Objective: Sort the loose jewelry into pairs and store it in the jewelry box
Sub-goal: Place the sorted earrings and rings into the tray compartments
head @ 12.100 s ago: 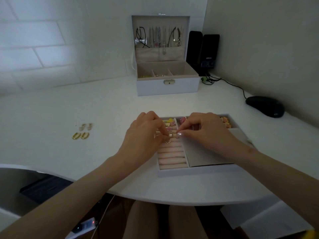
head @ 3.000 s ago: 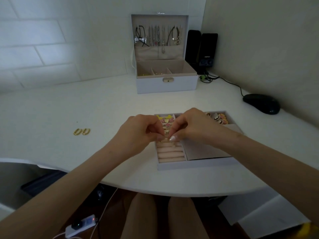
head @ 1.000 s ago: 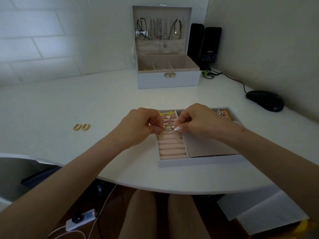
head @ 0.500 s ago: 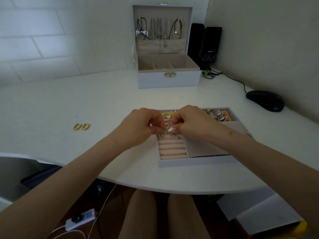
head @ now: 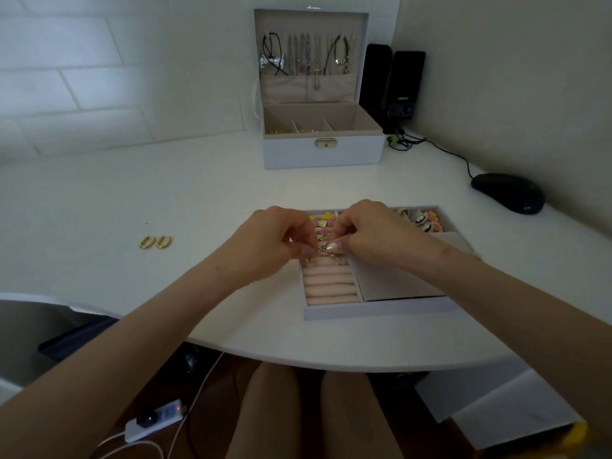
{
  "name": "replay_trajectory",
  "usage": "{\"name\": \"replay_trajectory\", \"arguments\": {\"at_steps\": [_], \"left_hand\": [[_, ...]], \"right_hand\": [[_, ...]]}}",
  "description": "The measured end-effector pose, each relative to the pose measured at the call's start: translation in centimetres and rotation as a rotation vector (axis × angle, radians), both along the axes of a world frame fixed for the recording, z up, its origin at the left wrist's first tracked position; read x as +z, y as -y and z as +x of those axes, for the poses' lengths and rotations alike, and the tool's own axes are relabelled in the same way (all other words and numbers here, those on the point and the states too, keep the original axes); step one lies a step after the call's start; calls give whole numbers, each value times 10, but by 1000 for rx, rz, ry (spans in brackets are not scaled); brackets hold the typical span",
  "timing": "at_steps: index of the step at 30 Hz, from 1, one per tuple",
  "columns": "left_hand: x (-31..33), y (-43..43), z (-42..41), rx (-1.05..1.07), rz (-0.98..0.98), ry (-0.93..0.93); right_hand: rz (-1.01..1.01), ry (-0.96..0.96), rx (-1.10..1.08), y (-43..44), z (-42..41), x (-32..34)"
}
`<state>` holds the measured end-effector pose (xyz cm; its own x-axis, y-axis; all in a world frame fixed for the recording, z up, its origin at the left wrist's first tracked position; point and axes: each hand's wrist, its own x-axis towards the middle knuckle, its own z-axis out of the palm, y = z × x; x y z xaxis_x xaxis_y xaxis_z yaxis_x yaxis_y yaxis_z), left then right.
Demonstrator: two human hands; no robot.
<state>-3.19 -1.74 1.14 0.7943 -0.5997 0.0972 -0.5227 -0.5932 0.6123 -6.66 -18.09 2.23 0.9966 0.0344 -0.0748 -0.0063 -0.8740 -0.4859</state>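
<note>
The small glittery piece of jewelry [head: 324, 252] is over the upper rolls of the pink ring-roll section in the shallow white tray [head: 364, 314]. It is held from both sides. The left hand [head: 271, 243] and the right hand [head: 374, 231] each have curled fingers [head: 333, 247] clamped on it, thumb-tip to forefinger-tip. It is too small to tell whether it is one piece or a matched two. The rolls above it already carry yellow and pink enamel pieces [head: 322, 223], and the tray's far right compartment holds more round colourful pieces [head: 425, 223]. The lower rolls nearest the person are bare. One pair of gold oval hoop earrings [head: 155, 242] lies side by side on the white desk [head: 99, 193], well apart from the tray on its left. This is the only loose jewelry in view. The sorting looks mostly done. What seems left is seating the pinched piece, bringing in the gold hoops and, probably, returning the tray to the white hinged jewelry box [head: 323, 155]. The box stands open at the back of the desk, with necklaces [head: 306, 58] hanging in its upright lid and a few small things in its divided bottom. As for writing, the only label is a pale mark on one of the black speakers [head: 402, 84] just right of the box, too blurred to read surely. A black computer mouse [head: 508, 192] lies near the right wall.
</note>
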Motion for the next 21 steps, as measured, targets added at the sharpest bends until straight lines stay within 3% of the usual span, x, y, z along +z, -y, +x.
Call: {"name": "replay_trajectory", "arguments": {"at_steps": [9, 14, 21], "left_hand": [[9, -4, -7, -94, -12, -106], [0, 3, -8, -22, 70, -4], [0, 5, -4, -18, 109, 3]], "right_hand": [[151, -120, 14, -1, -8, 8], [91, -51, -19, -3, -10, 0], [0, 7, 18, -2, -10, -4]]}}
